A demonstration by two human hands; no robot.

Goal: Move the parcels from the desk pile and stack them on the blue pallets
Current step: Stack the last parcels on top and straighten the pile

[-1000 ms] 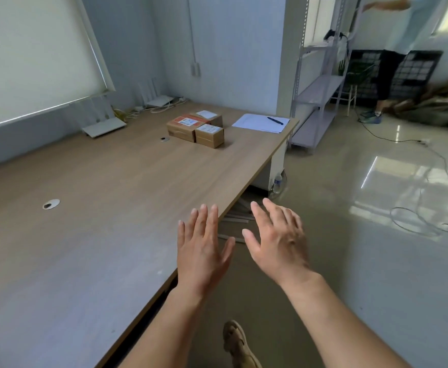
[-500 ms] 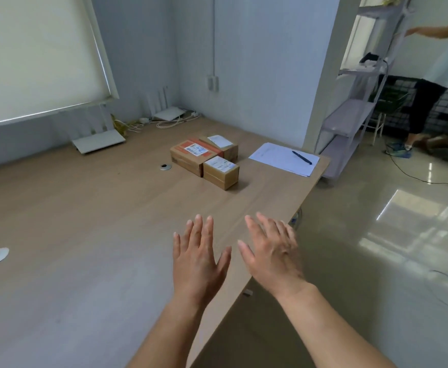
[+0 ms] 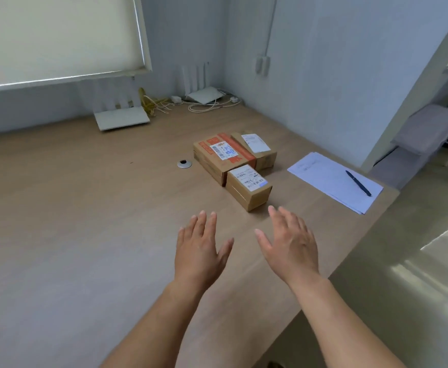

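1. The left hand and the right hand have come forward over the tabletop since half a second ago. The parcels now lie much closer to the fingertips.
2. Both hands are spread wide with the fingers straight and the palms down. They hold nothing, and a gap lies between them.
3. Just beyond the right hand's fingertips, not touched, sits a small parcel with a white barcode label on top.
4. Behind it and touching it lies a larger orange-taped parcel. A third parcel with a white label sits against that one's right side.
5. Ahead of the left hand, just left of the parcels, a round metal grommet is set in the tabletop.
6. Ahead and to the right of the right hand lie sheets of paper with a dark pen on top.
7. Farthest off, by the wall, stand two white routers and, with loose cables beside them.
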